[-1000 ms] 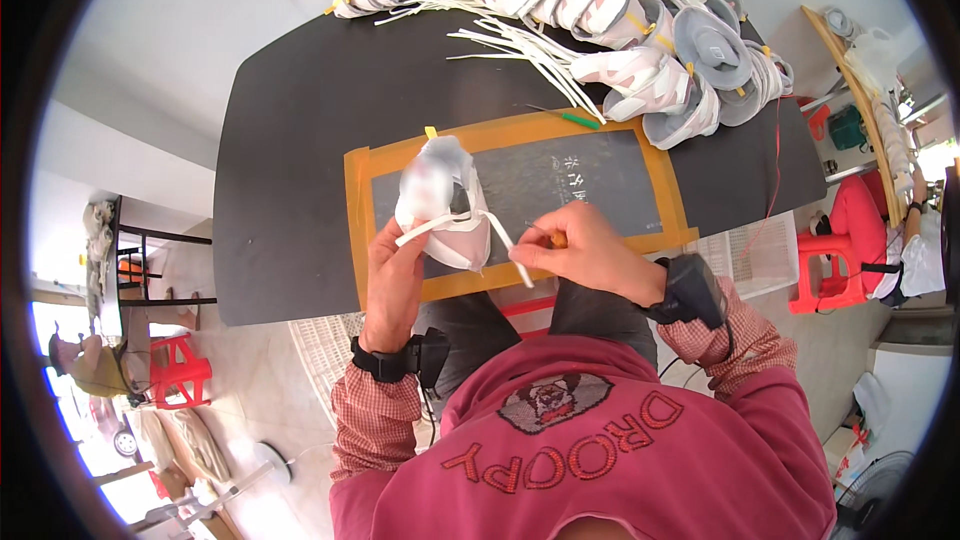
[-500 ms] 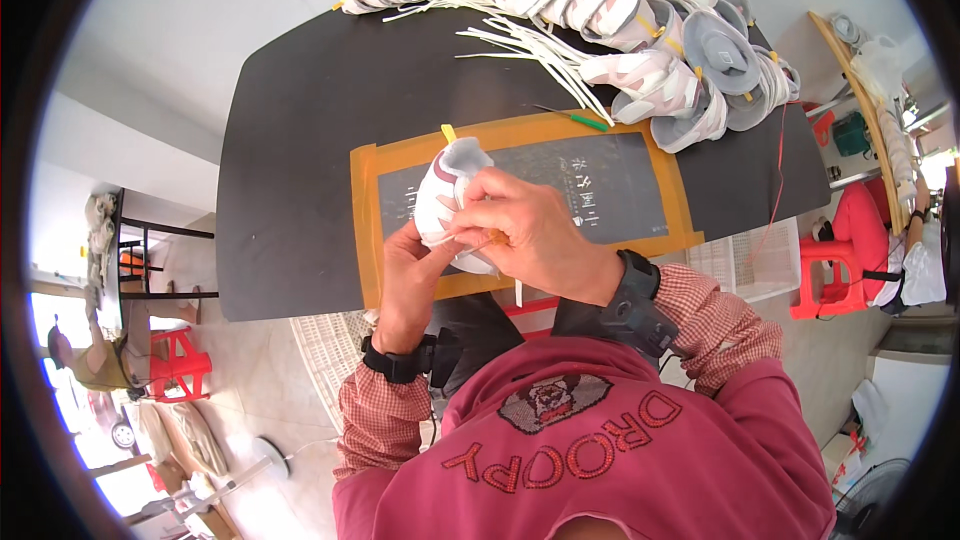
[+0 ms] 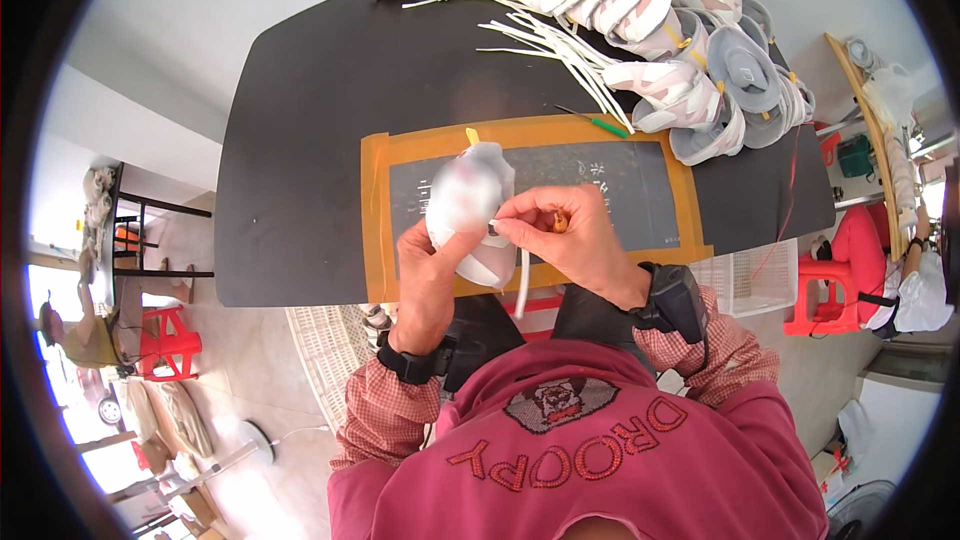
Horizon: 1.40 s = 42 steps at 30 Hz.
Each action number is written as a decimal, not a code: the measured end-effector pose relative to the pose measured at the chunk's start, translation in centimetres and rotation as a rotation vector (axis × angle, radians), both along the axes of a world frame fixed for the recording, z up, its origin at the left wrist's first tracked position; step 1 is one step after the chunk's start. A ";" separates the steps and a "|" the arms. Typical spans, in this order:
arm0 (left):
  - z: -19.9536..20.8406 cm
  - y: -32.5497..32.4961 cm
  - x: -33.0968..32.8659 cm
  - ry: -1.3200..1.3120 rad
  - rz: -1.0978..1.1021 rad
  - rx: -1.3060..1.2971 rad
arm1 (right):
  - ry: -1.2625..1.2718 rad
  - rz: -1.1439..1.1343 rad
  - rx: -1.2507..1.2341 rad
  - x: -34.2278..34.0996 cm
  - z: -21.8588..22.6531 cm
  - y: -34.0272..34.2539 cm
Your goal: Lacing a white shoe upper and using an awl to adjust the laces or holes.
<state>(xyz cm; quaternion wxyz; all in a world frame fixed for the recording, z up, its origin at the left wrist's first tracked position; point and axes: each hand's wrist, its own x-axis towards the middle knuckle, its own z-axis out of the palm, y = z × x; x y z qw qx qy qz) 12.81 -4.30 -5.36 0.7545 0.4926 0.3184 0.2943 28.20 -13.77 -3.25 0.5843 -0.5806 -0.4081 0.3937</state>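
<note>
A white and pale-pink shoe upper (image 3: 470, 185) with a grey lining and a yellow tab stands over the near edge of the table. My left hand (image 3: 428, 275) is closed on its near left side, thumb across the front. My right hand (image 3: 575, 240) is pinched at the upper's right edge, and a small tool with a rounded amber-brown handle (image 3: 560, 221) pokes out of its curled fingers. The tool's tip is hidden. A flat white shoelace (image 3: 523, 285) hangs from the upper below my right fingers. Part of the upper is blurred.
On the black table (image 3: 300, 140) lies a dark panel edged with brown tape (image 3: 378, 230). A green-handled pointed tool (image 3: 608, 127) rests beyond it. White laces (image 3: 560, 50) and several rows of shoe uppers (image 3: 600, 5) fill the far right. A white crate (image 3: 760, 278) stands below right.
The upper has turned so a different face shows, and the lace now hangs clearly to its right. My right hand has shifted right, from across the upper to its edge.
</note>
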 end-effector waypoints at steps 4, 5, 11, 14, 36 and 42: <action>0.2 -0.5 0.3 0.008 0.031 0.006 | 0.068 -0.015 0.010 -0.2 -0.6 0.3; 0.3 -0.6 0.3 0.015 0.039 0.002 | 0.064 -0.020 0.008 -0.2 -0.8 0.3; 0.4 -0.9 0.4 0.005 0.051 0.019 | 0.072 -0.045 -0.005 -0.3 -0.9 0.4; 0.3 -1.0 0.4 0.005 0.059 0.033 | 0.070 -0.048 -0.018 -0.4 -0.9 0.4; 0.4 -1.3 0.9 -0.028 0.108 0.009 | 0.055 -0.035 -0.052 -0.4 -0.3 0.3; 0.2 -1.4 1.0 -0.041 0.177 -0.028 | -0.366 -0.080 -0.038 0.2 2.7 -1.4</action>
